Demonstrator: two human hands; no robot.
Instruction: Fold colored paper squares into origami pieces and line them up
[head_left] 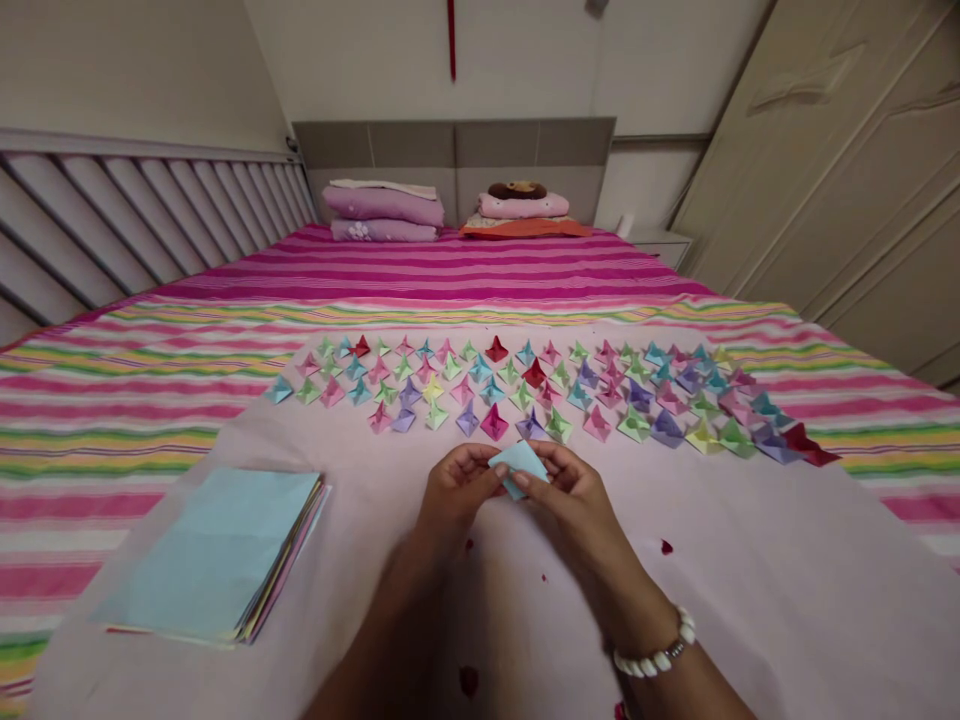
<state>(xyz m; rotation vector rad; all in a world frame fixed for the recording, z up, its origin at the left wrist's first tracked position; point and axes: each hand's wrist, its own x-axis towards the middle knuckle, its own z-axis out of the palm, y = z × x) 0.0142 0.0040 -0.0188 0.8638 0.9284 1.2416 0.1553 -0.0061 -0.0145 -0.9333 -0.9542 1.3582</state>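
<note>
I pinch a small light-blue paper (525, 459) between both hands: my left hand (454, 487) at its left side, my right hand (576, 487) at its right, thumbs in front and fingers behind. The paper is diamond-shaped and flat-faced, held above the middle of the pale sheet (757, 570) on the striped bed (480, 275). Rows of pointed, crisply creased paper pieces (494, 421) line the sheet's far edge and reach close to its right edge. Near the left edge lies a thick paper stack (217, 545), smooth light blue on top, its coloured layers uneven. A broad flat stretch separates it from my left hand; another, with a small red scrap (667, 547), runs from my right hand toward the right edge.
</note>
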